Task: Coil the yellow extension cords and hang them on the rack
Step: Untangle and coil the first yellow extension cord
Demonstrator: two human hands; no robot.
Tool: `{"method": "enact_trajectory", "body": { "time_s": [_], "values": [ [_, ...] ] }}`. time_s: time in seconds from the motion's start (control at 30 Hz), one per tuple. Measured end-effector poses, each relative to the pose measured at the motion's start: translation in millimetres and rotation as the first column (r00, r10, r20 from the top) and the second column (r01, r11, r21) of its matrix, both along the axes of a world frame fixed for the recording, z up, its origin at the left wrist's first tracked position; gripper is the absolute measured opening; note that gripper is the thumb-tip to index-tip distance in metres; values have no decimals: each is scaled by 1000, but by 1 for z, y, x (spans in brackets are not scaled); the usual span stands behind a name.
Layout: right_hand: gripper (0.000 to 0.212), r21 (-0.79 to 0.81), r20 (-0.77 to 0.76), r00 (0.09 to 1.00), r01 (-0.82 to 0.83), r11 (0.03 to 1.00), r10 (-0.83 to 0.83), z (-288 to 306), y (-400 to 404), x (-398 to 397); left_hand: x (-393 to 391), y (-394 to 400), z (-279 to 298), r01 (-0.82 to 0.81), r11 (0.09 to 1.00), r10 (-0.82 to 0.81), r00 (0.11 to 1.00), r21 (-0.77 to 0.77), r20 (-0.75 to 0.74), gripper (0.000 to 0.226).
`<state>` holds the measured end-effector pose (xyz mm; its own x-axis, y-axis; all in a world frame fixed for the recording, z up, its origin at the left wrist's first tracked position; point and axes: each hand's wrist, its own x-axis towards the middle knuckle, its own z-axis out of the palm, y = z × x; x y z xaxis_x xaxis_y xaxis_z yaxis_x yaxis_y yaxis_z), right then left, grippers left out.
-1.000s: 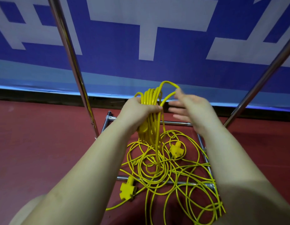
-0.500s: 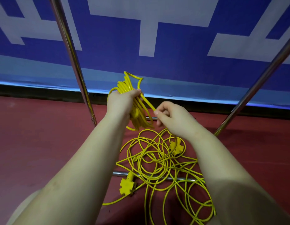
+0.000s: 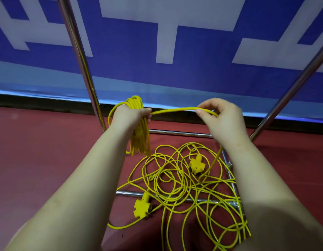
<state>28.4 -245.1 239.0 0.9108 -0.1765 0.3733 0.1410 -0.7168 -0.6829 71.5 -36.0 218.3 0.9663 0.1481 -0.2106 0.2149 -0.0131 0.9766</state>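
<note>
My left hand [image 3: 129, 116] grips a bundle of coiled yellow cord [image 3: 140, 140] whose loops hang below my fist. A single strand [image 3: 173, 110] runs from it to my right hand [image 3: 224, 120], which pinches it between thumb and fingers; the strand then drops to the floor. A loose tangle of yellow cord [image 3: 186, 185] lies on the red floor across the rack's base bars [image 3: 178, 133]. Two yellow socket heads lie in the tangle, one [image 3: 196, 164] at the right and one [image 3: 141, 207] nearer me.
Two chrome rack uprights rise at the left [image 3: 79, 57] and the right [image 3: 294, 87]. A blue and white banner [image 3: 175, 42] covers the wall behind. Red floor [image 3: 39, 151] spreads to the left and right of the rack base.
My right hand has moved up and to the right, drawing a strand out level from the bundle. My left hand has kept its grip and shifted slightly left.
</note>
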Motion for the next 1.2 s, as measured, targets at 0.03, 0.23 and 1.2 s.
{"method": "enact_trajectory", "body": {
  "time_s": [0.03, 0.23, 1.2],
  "values": [
    [4, -32, -13, 1000, -12, 999, 11, 0, 1, 0, -1, -1, 1, 33, 998, -33, 999, 60, 7, 20],
    [11, -51, -326, 903, -311, 949, 278, 3, 9, -2, -6, -6, 10, 232, 945, -237, 971, 231, -7, 14],
    [15, 448, -221, 975, 76, 891, 28, -13, -12, 13, -16, -21, 15, 256, 902, -270, 963, -347, 7, 6]
  ]
}}
